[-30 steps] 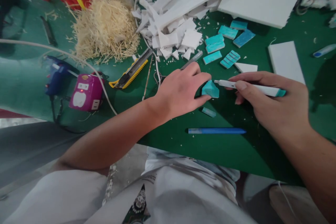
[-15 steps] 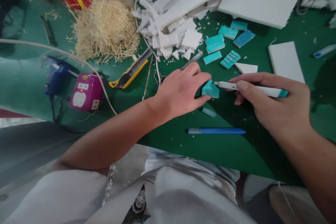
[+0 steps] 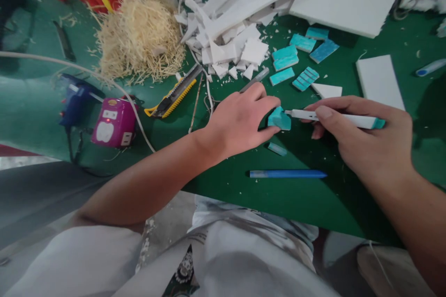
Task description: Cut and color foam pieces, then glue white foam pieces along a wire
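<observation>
White foam scraps (image 3: 240, 51) cover part of the green table (image 3: 216, 181) beyond the hands. The right hand (image 3: 376, 137) pinches a white marker (image 3: 358, 121), its rear slightly farther right than before; the left hand's (image 3: 240, 118) thumb and finger hold the teal piece (image 3: 280, 121) by its tip.

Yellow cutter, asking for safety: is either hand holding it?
No, the yellow cutter lies on the table, apart from left hand and right hand.

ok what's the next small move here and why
Probably a short stroke of the marker along the right edge of the teal piece: the right hand has the tip at or just beside that edge, and the left hand has its fingers on the piece, which should steady it.
</observation>
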`<state>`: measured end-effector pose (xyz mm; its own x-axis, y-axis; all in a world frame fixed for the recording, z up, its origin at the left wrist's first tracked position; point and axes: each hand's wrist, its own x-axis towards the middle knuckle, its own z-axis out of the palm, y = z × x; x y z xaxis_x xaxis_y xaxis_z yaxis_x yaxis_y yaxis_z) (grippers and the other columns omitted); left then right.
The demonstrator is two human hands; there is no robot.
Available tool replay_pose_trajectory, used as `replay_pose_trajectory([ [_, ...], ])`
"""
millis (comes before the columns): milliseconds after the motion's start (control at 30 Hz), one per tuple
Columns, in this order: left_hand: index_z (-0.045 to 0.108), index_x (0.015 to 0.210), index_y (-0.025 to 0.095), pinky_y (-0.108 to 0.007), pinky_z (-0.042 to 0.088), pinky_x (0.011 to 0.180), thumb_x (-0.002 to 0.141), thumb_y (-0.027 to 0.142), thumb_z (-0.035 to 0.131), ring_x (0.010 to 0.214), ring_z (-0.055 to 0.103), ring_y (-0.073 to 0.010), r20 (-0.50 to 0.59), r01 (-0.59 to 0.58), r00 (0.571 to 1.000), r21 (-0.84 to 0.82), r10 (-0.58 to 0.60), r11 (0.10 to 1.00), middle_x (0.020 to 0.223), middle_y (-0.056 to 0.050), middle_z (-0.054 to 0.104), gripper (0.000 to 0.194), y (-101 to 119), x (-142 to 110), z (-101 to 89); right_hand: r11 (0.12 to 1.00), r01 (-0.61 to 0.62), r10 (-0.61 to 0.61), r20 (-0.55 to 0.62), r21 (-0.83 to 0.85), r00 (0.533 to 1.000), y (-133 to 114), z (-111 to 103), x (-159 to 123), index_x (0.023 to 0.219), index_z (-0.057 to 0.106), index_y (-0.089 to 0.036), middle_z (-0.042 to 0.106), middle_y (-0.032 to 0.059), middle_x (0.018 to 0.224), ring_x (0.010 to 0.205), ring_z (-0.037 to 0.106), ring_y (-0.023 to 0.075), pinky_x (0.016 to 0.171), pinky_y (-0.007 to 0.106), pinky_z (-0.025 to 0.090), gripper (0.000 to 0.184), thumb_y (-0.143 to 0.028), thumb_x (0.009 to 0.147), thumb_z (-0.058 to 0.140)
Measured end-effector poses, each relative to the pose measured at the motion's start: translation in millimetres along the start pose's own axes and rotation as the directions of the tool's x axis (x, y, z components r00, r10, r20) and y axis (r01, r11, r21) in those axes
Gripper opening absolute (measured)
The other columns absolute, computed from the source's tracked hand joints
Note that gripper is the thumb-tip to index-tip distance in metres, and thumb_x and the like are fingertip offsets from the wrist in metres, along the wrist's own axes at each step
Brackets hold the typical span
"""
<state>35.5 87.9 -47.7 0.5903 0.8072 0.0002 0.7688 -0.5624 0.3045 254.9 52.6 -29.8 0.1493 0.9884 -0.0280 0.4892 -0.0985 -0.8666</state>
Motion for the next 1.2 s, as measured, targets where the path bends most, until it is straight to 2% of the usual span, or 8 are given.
replay_pose_trajectory([
  [233,0.069,0.136,0.02,-0.035,0.055,0.081,0.102,0.04,0.069,0.103,0.07,-0.0259,0.015,0.013,1.0,-0.001,-0.013,1.0,0.122,-0.011,0.065,0.04,1,0,-0.7,1.0,0.012,-0.012,-0.01,0.018,1.0,1,1,1,0.075,0.081,-0.03,0.068,-0.002,0.061,0.064,0.069,0.0203,0.066,0.036,0.058,0.015,-0.029,0.089,0.08],
  [400,0.068,0.136,0.019,-0.036,0.056,0.083,0.102,0.041,0.069,0.103,0.07,-0.0256,0.014,0.013,1.0,-0.007,-0.013,1.0,0.123,-0.011,0.065,0.04,1,0,-0.3,0.998,0.017,-0.016,-0.003,0.065,1.0,6,1,3,0.07,0.08,-0.031,0.071,-0.0023,0.064,0.06,0.066,0.0178,0.061,0.034,0.055,0.02,-0.025,0.089,0.079],
  [567,0.068,0.13,0.017,-0.034,0.056,0.087,0.101,0.036,0.071,0.104,0.069,-0.0232,-0.009,0.027,1.0,-0.059,-0.027,0.998,0.122,-0.01,0.066,0.036,2,1,-1.7,0.991,0.101,-0.101,0.002,0.088,0.995,16,2,8,0.08,0.086,-0.03,0.066,-0.0026,0.057,0.053,0.062,0.0168,0.051,0.031,0.05,0.008,-0.031,0.087,0.083],
  [700,0.069,0.127,0.017,-0.035,0.056,0.087,0.1,0.036,0.072,0.105,0.069,-0.0238,-0.001,0.026,1.0,-0.069,-0.026,0.997,0.122,-0.01,0.066,0.033,2,1,-2.7,0.99,0.123,-0.124,0.004,0.076,0.992,20,3,10,0.084,0.087,-0.031,0.067,-0.0025,0.06,0.053,0.061,0.0161,0.053,0.032,0.05,0.007,-0.034,0.088,0.083],
  [833,0.069,0.128,0.017,-0.035,0.055,0.085,0.101,0.037,0.073,0.106,0.07,-0.0246,-0.002,0.023,1.0,-0.068,-0.023,0.997,0.122,-0.01,0.067,0.034,1,0,-1.9,0.989,0.115,-0.117,0.013,0.094,0.993,18,3,10,0.084,0.087,-0.032,0.065,-0.0031,0.059,0.051,0.058,0.0157,0.052,0.032,0.048,0.005,-0.033,0.087,0.083],
  [1000,0.07,0.128,0.018,-0.034,0.055,0.084,0.101,0.038,0.074,0.107,0.071,-0.0248,-0.003,0.023,1.0,-0.065,-0.023,0.998,0.122,-0.01,0.067,0.034,1,0,-1.9,0.993,0.091,-0.092,0.016,0.072,0.996,15,2,9,0.074,0.083,-0.031,0.065,-0.0026,0.057,0.054,0.06,0.0168,0.055,0.033,0.049,0.014,-0.032,0.088,0.08],
  [1100,0.07,0.128,0.017,-0.034,0.055,0.084,0.1,0.038,0.075,0.107,0.071,-0.0254,0.007,0.034,0.999,-0.056,-0.034,0.998,0.122,-0.01,0.067,0.036,2,1,-2.1,0.99,0.098,-0.102,0.031,0.099,0.994,13,2,9,0.081,0.086,-0.032,0.064,-0.0036,0.057,0.053,0.059,0.0158,0.056,0.033,0.051,0.006,-0.031,0.086,0.083],
  [1200,0.07,0.129,0.017,-0.034,0.055,0.085,0.1,0.038,0.075,0.107,0.071,-0.0251,-0.001,0.027,1.0,-0.063,-0.027,0.998,0.122,-0.01,0.067,0.035,2,1,-1.5,0.995,0.063,-0.065,0.018,0.071,0.998,11,3,7,0.078,0.084,-0.03,0.065,-0.0027,0.059,0.055,0.061,0.0157,0.054,0.031,0.048,0.01,-0.03,0.088,0.083],
])
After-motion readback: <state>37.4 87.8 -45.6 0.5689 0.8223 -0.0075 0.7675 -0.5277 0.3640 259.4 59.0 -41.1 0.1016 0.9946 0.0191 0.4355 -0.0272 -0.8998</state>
